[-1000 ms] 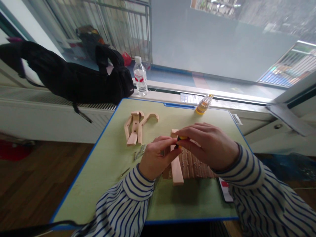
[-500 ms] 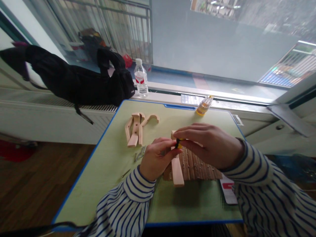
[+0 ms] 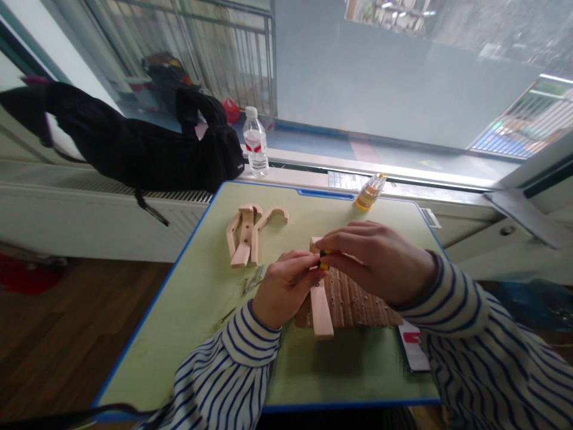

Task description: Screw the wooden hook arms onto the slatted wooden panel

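Between the fingertips of my left hand (image 3: 283, 288) and my right hand (image 3: 380, 258) is a small black-and-yellow tool (image 3: 323, 260), mostly covered, so its exact kind is unclear. Both hands are closed in a pinch on it. Right beneath them lies a pale wooden piece (image 3: 322, 313) with a dark hole or screw head showing near my left thumb. It rests along the left side of a brown, ridged wooden block (image 3: 358, 304) dotted with small holes. My right hand hides the block's far part.
Several pale wooden hooks (image 3: 246, 236) lie at the table's far left, with loose screws (image 3: 254, 279) nearer my left wrist. A yellow-capped bottle (image 3: 370, 192) stands at the back edge. A water bottle (image 3: 255, 143) and black bag (image 3: 170, 149) sit on the sill. A phone-like object (image 3: 414, 346) lies right.
My right fingers have shifted slightly around the black-and-yellow tool, which shows a different side. My left hand has barely moved, and the wooden piece and block stay in place.
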Motion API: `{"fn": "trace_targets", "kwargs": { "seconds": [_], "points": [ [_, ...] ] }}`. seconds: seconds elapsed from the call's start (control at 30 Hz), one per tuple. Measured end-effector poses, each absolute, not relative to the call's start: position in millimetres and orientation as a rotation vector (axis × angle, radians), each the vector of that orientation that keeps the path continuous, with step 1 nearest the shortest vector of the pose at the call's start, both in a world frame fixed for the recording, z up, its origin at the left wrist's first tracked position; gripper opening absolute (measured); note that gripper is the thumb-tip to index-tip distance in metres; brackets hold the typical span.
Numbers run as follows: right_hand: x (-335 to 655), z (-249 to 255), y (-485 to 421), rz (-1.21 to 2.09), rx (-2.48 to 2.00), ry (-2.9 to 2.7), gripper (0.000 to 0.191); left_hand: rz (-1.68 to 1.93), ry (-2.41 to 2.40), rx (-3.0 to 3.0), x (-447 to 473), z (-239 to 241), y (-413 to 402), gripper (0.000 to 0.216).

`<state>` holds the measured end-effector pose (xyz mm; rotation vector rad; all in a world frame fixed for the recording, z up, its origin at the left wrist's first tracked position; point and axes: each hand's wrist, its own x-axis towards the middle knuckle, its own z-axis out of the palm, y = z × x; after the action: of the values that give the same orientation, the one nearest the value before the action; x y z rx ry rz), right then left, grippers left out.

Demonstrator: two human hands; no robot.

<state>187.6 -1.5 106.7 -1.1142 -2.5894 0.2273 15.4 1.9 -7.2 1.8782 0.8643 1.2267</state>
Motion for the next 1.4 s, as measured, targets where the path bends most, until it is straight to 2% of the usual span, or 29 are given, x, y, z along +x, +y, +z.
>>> {"fn": "trace_targets", "kwargs": {
  "seconds": [0.27,0.6,0.77,0.97,1.4],
  "points": [
    [190,102,-6,0.143,-1.169,-2.546,0.025,1.134,0.826,1.914,15,-5,1,0.02],
    [187,105,-5,0.13,-1.192,-2.567,0.025,1.335,0.924,1.927,16,-13,4,0.024],
    [186,106,-6,0.175,-1.149,-2.593,0.034,1.354,0.925,1.906,15,-15,4,0.021],
    [188,104,-5,0.216,-1.046,-2.592,0.023,1.365,0.914,1.917,16,-16,4,0.021],
    [186,105,-5,0.168,-1.158,-2.586,0.027,1.246,0.867,1.961,13,-12,3,0.017]
  ]
}}
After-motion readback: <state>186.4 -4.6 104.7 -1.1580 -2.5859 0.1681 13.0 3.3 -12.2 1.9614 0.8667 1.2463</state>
